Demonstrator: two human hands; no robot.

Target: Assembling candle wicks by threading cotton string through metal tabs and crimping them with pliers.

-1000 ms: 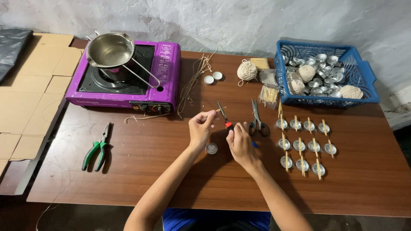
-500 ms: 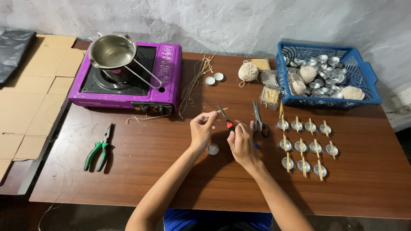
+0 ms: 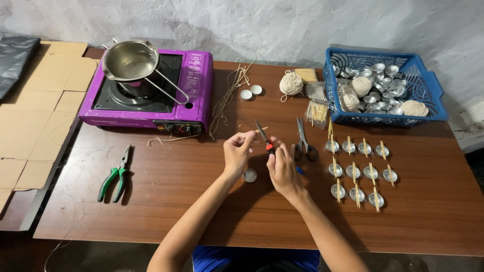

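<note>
Head view, both hands over the middle of the brown wooden counter [image 3: 151,201]. Left hand [image 3: 237,151] pinched narrow on a thin pale stick [image 3: 259,131], fingertips closed around its near end; stick points up and right. Right hand [image 3: 282,168] closed around a small cutter with red grip [image 3: 265,141], dark blade end sticking up toward the stick's far end; can't tell if blade and stick touch. One small silver tealight cup [image 3: 249,175] sits on the counter between the two wrists, just below the left hand.

Just right of the right hand: scissors [image 3: 304,141] lying flat, handles toward the person. Further right, a grid of silver cups with sticks laid across them [image 3: 359,171], three rows. Blue plastic basket [image 3: 433,85] at the back right, filled with empty silver cups and two twine balls. Another twine ball [image 3: 291,83] on the counter left of the basket, small clear bag of sticks [image 3: 317,112] near it. Two white round pieces [image 3: 251,92] and loose strands of wick string [image 3: 229,95] beside the purple portable stove [image 3: 194,85], back left. Steel pot [image 3: 130,60] sits on the burner, handle pointing right. Green-handled pliers [image 3: 116,176] on the left part of the counter, well apart from the hands. Flattened cardboard [image 3: 30,121] left of the counter.
</note>
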